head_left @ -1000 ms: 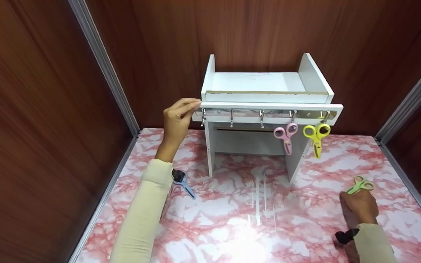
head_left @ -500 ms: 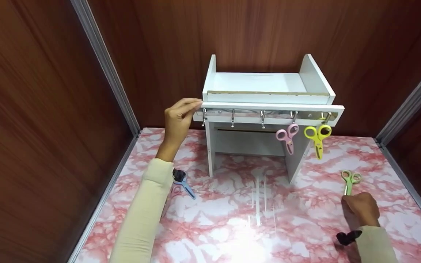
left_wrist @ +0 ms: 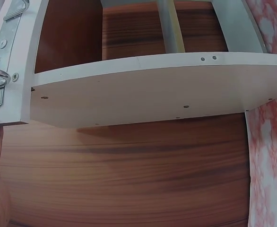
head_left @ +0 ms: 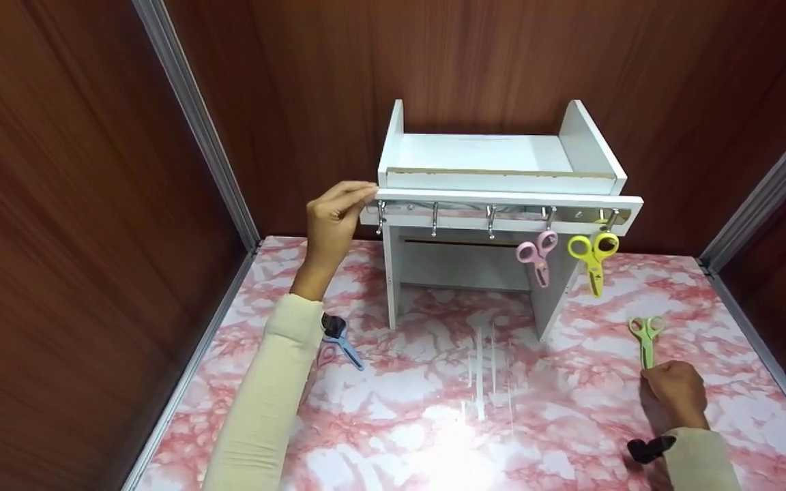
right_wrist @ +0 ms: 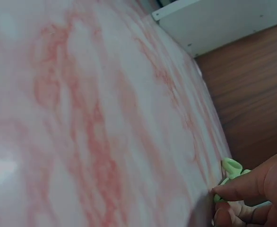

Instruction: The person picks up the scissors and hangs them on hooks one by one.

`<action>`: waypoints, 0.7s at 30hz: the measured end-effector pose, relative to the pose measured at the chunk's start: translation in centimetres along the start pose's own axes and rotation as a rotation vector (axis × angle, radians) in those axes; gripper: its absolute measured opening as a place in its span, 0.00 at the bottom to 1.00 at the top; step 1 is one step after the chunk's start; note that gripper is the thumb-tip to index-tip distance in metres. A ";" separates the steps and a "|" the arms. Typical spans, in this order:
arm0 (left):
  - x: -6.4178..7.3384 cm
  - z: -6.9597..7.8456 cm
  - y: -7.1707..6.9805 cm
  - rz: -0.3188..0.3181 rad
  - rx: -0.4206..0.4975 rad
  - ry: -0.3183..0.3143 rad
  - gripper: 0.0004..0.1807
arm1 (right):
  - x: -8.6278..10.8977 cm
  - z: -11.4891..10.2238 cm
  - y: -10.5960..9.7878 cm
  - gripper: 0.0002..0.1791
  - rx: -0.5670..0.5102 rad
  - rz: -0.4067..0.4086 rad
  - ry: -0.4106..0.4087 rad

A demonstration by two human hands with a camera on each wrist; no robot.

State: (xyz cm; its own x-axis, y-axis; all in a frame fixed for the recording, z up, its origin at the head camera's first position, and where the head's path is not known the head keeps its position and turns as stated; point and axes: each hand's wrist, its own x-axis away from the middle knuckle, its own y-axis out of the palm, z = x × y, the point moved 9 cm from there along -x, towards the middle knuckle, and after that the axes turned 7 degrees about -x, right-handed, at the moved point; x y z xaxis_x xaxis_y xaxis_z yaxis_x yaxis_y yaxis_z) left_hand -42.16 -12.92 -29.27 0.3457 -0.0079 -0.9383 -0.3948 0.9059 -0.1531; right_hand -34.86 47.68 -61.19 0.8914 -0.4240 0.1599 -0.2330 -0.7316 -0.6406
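Dark wood-grain walls (head_left: 284, 102) enclose a surface (head_left: 420, 389) marbled in red and white, with bright glare on its near side. A white shelf unit (head_left: 485, 153) stands toward the back, two side panels rising above its upper board. A white rail (head_left: 461, 223) runs across the front, wider than the unit and faced with a shiny metal strip (head_left: 461, 212).

A person in pale yellow sleeves (head_left: 256, 409) has both arms outstretched. The left hand (head_left: 330, 217) is raised to the rail's left end, its thumb and fingers pinching the top corner. The right hand (head_left: 676, 387), low at the surface's right side, pinches green scissors (head_left: 647, 346) by the blade end between thumb and curled fingers. Both handle loops point away from the person, toward the back wall; whether the scissors touch the surface cannot be told.

Yellow scissors (head_left: 594, 260) hang at the rail's right end, with pink scissors (head_left: 540, 264) just beside them, blades down on both. Blue scissors (head_left: 350, 352) lie near the left forearm, their handle end partly hidden behind a black wrist camera (head_left: 333, 326). A pink handle (head_left: 333, 352) shows next to them.

Smallest in view, five metal hooks (head_left: 491, 221) line the strip: the rightmost carries a yellow loop, the next a pink one.
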 end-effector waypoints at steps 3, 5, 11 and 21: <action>0.0 0.0 0.1 -0.002 0.002 -0.003 0.06 | 0.1 0.0 -0.1 0.16 0.006 0.023 -0.027; 0.1 -0.1 0.1 -0.003 0.002 -0.006 0.06 | 0.1 0.1 -0.1 0.16 0.003 0.026 -0.028; 0.2 0.0 0.0 -0.007 -0.011 -0.007 0.06 | 0.3 0.1 0.0 0.16 -0.005 0.022 -0.025; -0.1 0.1 0.1 -0.021 -0.012 -0.010 0.06 | 0.7 -0.1 -0.4 0.17 -0.090 0.037 -0.039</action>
State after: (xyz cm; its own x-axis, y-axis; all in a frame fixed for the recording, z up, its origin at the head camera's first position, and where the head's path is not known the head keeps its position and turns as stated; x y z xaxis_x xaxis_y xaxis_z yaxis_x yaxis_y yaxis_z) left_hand -42.18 -12.80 -29.18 0.3624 -0.0232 -0.9317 -0.3974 0.9004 -0.1770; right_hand -34.20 47.64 -60.75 0.8956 -0.4319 0.1070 -0.2987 -0.7618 -0.5749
